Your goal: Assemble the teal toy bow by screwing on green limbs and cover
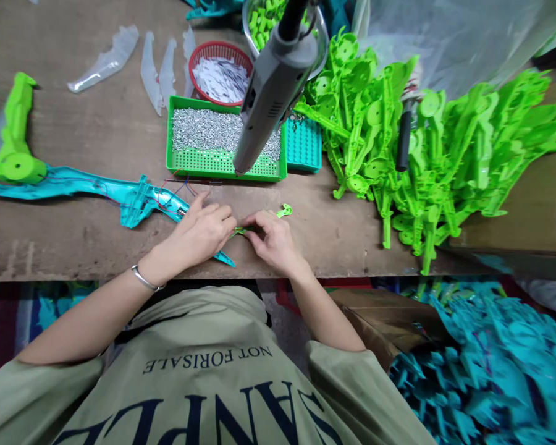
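My left hand point(200, 230) is closed, fingertips pinched at one end of a lime-green plastic piece point(285, 211). My right hand point(274, 240) grips the same piece from the other side, and its hooked end sticks out beyond my fingers. Most of the piece is hidden by my hands. Under my left hand lies a long turquoise plastic shell point(86, 180) with thin red and blue wires; its pointed tip shows below that hand. A green shell part point(18, 164) stands at the shell's far left end.
A grey electric screwdriver point(271, 99) hangs above a green tray point(227, 172) of screws. Behind are a red basket point(195, 60) of white pieces and a metal bowl point(323, 46). Green parts point(375, 117) are heaped right; turquoise parts point(514, 352) lie below the table edge.
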Action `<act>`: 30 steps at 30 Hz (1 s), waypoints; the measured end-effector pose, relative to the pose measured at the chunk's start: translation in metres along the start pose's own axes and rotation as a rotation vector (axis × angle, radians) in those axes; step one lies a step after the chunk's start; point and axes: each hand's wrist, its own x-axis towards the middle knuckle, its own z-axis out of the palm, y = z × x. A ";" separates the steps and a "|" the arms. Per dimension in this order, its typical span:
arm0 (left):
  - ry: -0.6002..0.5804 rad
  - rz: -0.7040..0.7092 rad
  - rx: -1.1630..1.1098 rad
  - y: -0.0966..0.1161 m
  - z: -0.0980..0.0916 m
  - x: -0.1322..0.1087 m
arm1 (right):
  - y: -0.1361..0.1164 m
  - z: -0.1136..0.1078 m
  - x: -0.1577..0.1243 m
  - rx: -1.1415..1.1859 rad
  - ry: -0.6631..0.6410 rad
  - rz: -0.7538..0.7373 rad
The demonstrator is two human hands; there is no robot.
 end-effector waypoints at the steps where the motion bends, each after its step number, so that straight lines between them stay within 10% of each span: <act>1: 0.007 -0.008 0.011 0.002 0.001 -0.002 | 0.000 -0.001 0.001 -0.003 -0.017 -0.020; 30: -0.106 -0.070 -0.047 -0.012 -0.006 -0.005 | -0.005 0.006 0.006 -0.154 -0.013 -0.096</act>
